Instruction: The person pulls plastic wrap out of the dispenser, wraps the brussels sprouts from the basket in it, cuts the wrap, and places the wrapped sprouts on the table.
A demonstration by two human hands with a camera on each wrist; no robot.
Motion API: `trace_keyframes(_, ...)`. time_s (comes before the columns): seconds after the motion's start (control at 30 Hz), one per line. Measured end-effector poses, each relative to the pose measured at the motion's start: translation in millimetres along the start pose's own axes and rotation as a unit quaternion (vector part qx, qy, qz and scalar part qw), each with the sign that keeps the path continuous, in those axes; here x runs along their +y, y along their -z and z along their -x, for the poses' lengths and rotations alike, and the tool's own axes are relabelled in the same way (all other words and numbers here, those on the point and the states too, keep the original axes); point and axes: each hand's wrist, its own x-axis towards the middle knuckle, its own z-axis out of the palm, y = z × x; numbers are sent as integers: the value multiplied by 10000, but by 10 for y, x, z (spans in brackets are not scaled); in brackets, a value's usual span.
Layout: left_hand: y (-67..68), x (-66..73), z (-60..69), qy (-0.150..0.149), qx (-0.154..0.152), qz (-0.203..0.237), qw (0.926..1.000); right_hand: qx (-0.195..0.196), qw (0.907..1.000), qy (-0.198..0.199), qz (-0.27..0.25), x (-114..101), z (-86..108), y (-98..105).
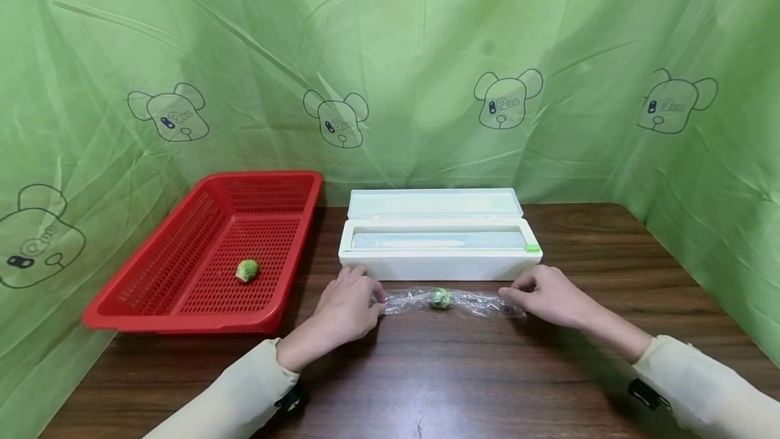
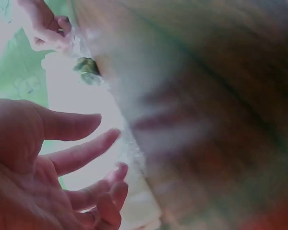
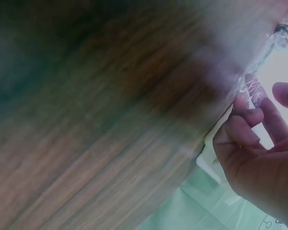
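Observation:
A small green sprout (image 1: 440, 298) lies inside a strip of clear film (image 1: 478, 302), stretched sideways in front of the white box. At the strip's left end is the left hand (image 1: 350, 303); in the left wrist view this hand (image 2: 62, 167) has relaxed, spread fingers, thumb apart, holding nothing. The right hand (image 1: 551, 295) touches the other end. In the right wrist view, film (image 3: 253, 91) lies against fingertips of the right hand (image 3: 259, 148), whose thumb stands apart from the index finger. The sprout (image 2: 87, 69) shows through film in the left wrist view.
The white box (image 1: 441, 267), lid raised, holds a film roll just behind the strip. A red basket (image 1: 283, 290) with another sprout (image 1: 246, 270) stands at the left on the wooden table (image 1: 426, 378). Green cloth (image 1: 420, 32) hangs behind and at both sides.

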Motion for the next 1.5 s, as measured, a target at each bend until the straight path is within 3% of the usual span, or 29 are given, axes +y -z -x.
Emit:
trace_keyframes(0.17,54,138,31,-443,201,253,9985,525,9981,268,192,-51,89,36)
trace_keyframes(0.3,43,271,-32,-683,89,755,9948,746,9946,545,483,-188,99,36)
trace_keyframes(0.4,1,356,-134,-759,-118,892,9930,610,9930,846,557,-354,32,11)
trace_keyframes(0.47,-26,402,-203,-744,-243,828,9935,415,9937,982,342,-454,-51,-29)
trace_keyframes(0.63,-99,445,-344,-626,-468,684,9946,-111,9952,844,-480,-553,-287,-152)
trace_keyframes(0.77,-158,451,-420,-540,-652,780,9933,-312,9945,772,-630,-535,-394,-213)
trace_keyframes(0.9,-190,469,-460,-431,-760,755,9933,-501,9930,684,-825,-516,-425,-273)
trace_keyframes(1.07,-204,508,-515,-544,-730,560,9943,-733,9881,646,-1191,-508,-440,-335)
trace_keyframes(1.3,-233,527,-560,-590,-822,488,9937,-706,9883,945,-967,-523,-454,-374)
trace_keyframes(1.5,-238,484,-490,-723,-880,580,9918,-716,9873,1020,-988,-618,-332,-404)
